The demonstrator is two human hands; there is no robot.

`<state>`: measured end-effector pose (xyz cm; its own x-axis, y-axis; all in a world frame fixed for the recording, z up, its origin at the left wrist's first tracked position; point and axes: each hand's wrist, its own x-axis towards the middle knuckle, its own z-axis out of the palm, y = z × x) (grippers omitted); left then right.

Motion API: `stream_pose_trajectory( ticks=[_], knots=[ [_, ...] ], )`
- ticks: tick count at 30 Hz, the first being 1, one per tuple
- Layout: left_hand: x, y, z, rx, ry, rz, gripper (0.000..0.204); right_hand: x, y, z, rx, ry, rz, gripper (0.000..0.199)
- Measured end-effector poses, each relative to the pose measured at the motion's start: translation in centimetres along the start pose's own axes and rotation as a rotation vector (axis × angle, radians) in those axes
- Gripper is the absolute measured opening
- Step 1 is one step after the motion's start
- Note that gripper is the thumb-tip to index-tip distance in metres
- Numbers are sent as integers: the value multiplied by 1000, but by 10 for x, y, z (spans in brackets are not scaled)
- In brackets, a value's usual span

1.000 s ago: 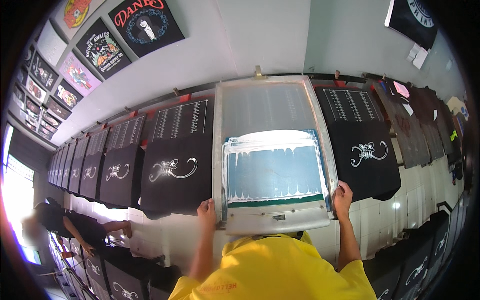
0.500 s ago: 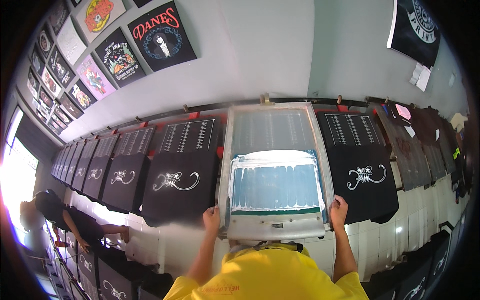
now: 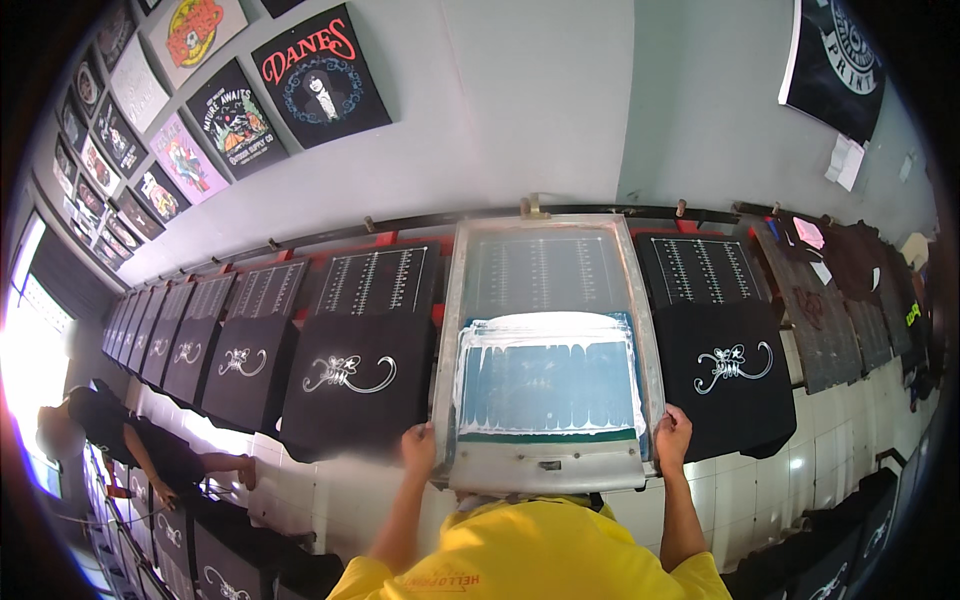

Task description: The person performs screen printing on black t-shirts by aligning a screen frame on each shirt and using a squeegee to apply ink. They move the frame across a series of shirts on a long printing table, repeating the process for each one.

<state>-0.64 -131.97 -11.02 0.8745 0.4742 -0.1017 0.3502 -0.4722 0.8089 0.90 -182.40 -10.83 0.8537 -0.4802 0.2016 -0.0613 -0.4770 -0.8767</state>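
A silk-screen frame (image 3: 447,300) with pale metal sides lies in front of me over one of the printing boards. Its mesh is blue in the nearer part, and a thick band of white ink (image 3: 545,327) crosses it, with thin drips running toward me. My left hand (image 3: 418,450) is closed on the near left side of the frame, and my right hand (image 3: 673,436) grips the near right side. A broad metal bar (image 3: 545,468) spans the frame's near end. White ruled marks show through the upper mesh. Whatever lies under the blue part is mostly hidden.
Black shirts with white curling prints lie on boards to the left (image 3: 345,385) and right (image 3: 735,370). Behind them runs a dark rail (image 3: 400,222) along the wall. Bare boards (image 3: 815,310) stand farther right. Another person (image 3: 140,430) stands at the far left beside another row of shirts.
The frame sits slightly nearer to me, and the marks under its upper mesh show more sharply. Both hands keep their hold on its sides. The whole view has shifted a little.
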Motion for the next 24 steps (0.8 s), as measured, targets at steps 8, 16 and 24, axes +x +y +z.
stream_pose_trajectory(
  ticks=[8,16,24],
  knots=[
    [-2,13,-5,-37,7,46,35,2,15,7,154,6,107,21],
    [-1,23,-7,230,12,137,28,0,-21,6,95,-40,227,20],
    [-1,18,1,258,70,106,35,-1,-17,3,-32,-38,144,25]
  ],
)
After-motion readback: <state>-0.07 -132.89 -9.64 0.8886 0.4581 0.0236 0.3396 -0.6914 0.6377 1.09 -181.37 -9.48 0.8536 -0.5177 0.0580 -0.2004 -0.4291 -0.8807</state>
